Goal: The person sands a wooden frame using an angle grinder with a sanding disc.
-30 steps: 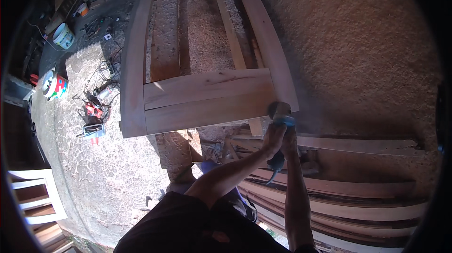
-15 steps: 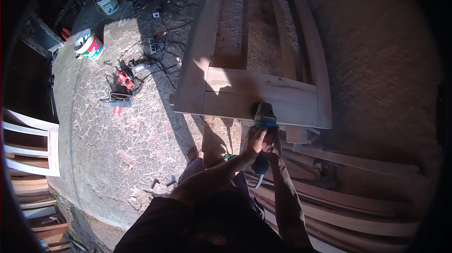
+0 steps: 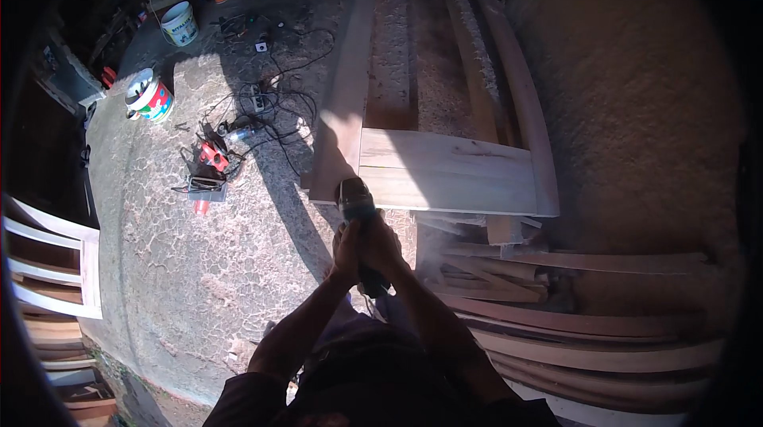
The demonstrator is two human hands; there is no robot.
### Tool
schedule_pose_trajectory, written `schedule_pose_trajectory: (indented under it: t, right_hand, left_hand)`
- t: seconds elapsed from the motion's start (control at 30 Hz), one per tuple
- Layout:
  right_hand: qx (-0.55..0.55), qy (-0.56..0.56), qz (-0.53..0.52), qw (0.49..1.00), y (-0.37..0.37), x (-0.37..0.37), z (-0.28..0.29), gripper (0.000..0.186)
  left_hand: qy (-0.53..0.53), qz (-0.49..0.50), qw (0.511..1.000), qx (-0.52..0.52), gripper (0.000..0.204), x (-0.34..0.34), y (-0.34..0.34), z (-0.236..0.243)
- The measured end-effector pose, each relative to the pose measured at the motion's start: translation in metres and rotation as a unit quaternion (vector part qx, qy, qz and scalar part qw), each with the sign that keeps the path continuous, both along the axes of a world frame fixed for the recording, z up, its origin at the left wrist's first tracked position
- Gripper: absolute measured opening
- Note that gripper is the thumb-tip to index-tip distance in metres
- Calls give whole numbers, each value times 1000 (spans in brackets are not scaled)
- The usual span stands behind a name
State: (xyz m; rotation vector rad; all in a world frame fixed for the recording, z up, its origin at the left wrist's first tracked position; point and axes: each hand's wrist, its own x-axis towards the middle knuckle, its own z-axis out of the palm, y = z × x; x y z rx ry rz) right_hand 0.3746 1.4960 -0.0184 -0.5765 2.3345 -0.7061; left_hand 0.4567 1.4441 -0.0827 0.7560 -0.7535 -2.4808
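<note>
My left hand (image 3: 345,252) and my right hand (image 3: 380,242) are both closed around a dark and teal power tool (image 3: 356,203), shaped like an angle grinder, with its cord hanging from the rear. Its head rests at the lower left corner of a pale wooden frame (image 3: 445,184), where the side board meets two short cross boards. The frame lies on timber supports, with dust-covered lengths of wood visible through its opening. Sunlight and shadow fall across that corner.
Several long boards (image 3: 580,349) are stacked at lower right, beside a rough earth-coloured surface. On the concrete floor (image 3: 175,260) at left are tangled cables, a red power tool (image 3: 211,155), buckets (image 3: 180,25) and a white bucket with coloured print (image 3: 149,97). A white slatted frame (image 3: 87,272) stands at far left.
The tool and both my hands have travelled leftward from the right end of the cross boards to the frame's left corner. My view has shifted, so the frame appears farther right.
</note>
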Motion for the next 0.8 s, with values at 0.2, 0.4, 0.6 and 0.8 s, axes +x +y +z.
schedule_pose_trajectory:
  t: [0.2,0.4,0.6,0.8]
  right_hand:
    - [-2,39,-48,998,59,-27,-24,63]
    - [-124,123,-50,983,124,-56,-44,69]
    - [-82,-11,-19,996,40,-5,-54,46]
    - [-75,-102,-75,989,46,-14,-13,50]
  left_hand:
    - [-62,-40,991,-113,33,-36,37,8]
    - [-116,-76,981,-135,32,-70,89,21]
    - [-56,8,991,-118,26,-15,27,5]
    - [-87,-41,995,-17,28,-29,30,9]
